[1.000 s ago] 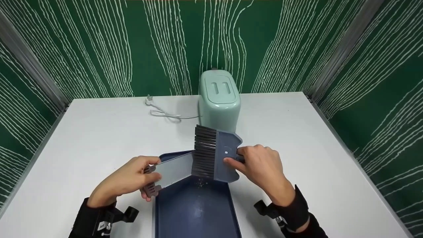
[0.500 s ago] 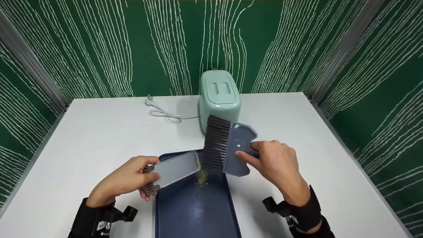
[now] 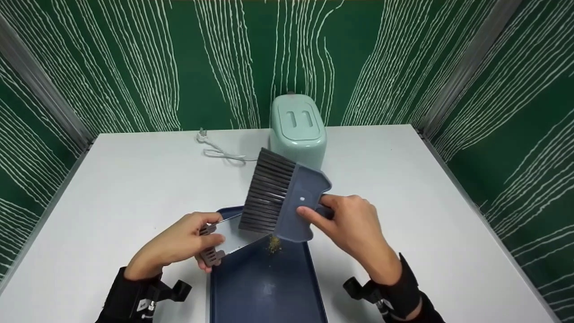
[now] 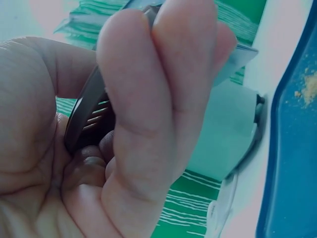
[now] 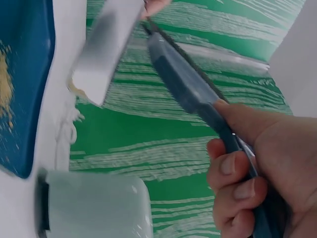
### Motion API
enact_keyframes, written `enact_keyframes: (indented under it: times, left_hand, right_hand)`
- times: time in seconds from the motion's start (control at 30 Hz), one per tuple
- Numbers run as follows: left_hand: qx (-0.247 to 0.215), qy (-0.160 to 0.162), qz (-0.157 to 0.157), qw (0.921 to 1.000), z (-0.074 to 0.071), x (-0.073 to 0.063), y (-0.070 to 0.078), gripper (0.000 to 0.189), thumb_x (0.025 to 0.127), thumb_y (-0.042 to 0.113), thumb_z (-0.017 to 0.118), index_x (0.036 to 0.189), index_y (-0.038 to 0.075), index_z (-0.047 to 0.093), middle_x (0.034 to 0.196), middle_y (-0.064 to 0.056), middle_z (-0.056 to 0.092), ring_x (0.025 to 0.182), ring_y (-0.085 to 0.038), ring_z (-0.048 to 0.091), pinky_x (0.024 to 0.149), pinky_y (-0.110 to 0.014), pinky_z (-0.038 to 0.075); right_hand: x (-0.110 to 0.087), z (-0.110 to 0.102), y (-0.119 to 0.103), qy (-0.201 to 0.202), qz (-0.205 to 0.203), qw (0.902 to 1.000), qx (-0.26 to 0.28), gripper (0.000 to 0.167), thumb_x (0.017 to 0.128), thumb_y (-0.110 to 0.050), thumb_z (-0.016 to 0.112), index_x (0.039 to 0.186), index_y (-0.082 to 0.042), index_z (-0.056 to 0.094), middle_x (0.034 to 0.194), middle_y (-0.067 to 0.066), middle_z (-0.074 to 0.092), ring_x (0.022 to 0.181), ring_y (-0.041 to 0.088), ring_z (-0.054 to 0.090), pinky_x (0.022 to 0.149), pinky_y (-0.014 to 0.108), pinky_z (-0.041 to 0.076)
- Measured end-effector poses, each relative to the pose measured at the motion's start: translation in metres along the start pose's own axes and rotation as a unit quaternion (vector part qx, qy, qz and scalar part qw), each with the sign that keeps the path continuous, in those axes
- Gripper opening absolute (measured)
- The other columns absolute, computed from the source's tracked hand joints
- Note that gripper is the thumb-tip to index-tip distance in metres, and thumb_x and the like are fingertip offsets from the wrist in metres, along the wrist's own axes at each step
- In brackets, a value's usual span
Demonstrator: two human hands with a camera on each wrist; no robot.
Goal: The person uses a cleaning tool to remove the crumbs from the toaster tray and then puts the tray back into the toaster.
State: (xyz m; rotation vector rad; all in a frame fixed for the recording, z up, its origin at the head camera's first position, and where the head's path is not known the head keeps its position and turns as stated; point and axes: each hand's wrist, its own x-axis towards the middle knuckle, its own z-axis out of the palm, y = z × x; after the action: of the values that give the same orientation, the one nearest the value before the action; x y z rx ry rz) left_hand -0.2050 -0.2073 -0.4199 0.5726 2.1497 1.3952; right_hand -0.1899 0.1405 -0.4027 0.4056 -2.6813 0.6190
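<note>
My left hand (image 3: 179, 240) grips the brown slotted end of a flat metal crumb tray (image 3: 235, 236), thumb on top. The crumb tray slants over the far part of a dark blue tray (image 3: 269, 296). In my right hand (image 3: 354, 224) is a blue brush (image 3: 296, 206) with dark bristles, held by its handle with the thumb on its face. In the head view the bristles overlap the crumb tray's far end. Below that end, a small heap of yellowish crumbs (image 3: 274, 245) lies on the blue tray. The right wrist view shows some crumbs along the crumb tray's edge (image 5: 79, 89).
A mint-green toaster (image 3: 298, 121) stands behind the blue tray on the white table (image 3: 143, 179). Its pale cord (image 3: 224, 154) and plug lie to its left. Green walls with white streaks (image 3: 224, 58) enclose the table at the back and sides.
The brush swung right, off the crumb tray, then back left over its end. The crumb heap on the blue tray has grown. My left hand has shifted slightly right with the crumb tray.
</note>
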Motion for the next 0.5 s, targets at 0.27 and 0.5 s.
enact_keyframes:
  times: [0.27,0.5]
  left_hand:
    - [-0.025,-0.014,-0.001,0.9996,0.003,0.003,-0.001,0.018,0.108,0.012,0.061,0.110,-0.003,0.052,0.076,-0.018,0.075,0.060,-0.023,0.077,0.061,-0.051,0.063]
    - [-0.030,-0.010,-0.004,0.9995,0.002,0.005,-0.003,0.021,0.108,0.012,0.061,0.117,-0.006,0.056,0.083,-0.020,0.077,0.060,-0.022,0.077,0.060,-0.047,0.064]
  right_hand:
    - [-0.002,0.022,-0.011,-0.004,-0.024,0.9993,0.028,0.056,0.094,-0.056,0.078,0.064,-0.024,0.044,0.057,-0.016,0.027,0.050,0.002,0.031,0.053,0.023,0.020]
    - [-0.003,0.029,-0.015,-0.028,-0.042,0.9987,0.002,0.060,0.094,-0.059,0.077,0.063,-0.024,0.040,0.057,-0.016,0.025,0.050,0.002,0.029,0.051,0.023,0.018]
